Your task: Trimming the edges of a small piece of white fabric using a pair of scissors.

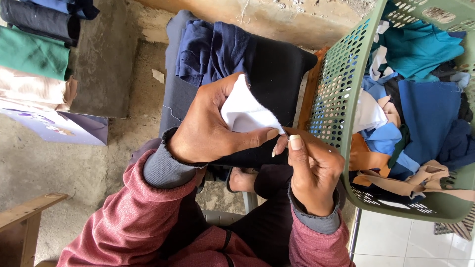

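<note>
The right hand (pixel 312 173) and left hand (pixel 213 126) both pinch one white cloth piece (pixel 245 111) over a black garment (pixel 277 74) on the lap. Just right, one green perforated basket (pixel 336 64) holds many fabric scraps (pixel 420 94), blue, teal, tan. Four folded cloths (pixel 32 54) lie far left.

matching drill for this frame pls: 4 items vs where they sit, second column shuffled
Items:
1. white cloth piece
2. green basket
3. folded green fabric
4. purple box

Places:
A. upper left, in the stack of folded cloth
B. right side, full of mixed fabric scraps
C. pinched between the left hand and right hand
D. on the concrete floor, left, below the cloth stack

Pairs: 1-C, 2-B, 3-A, 4-D
</note>
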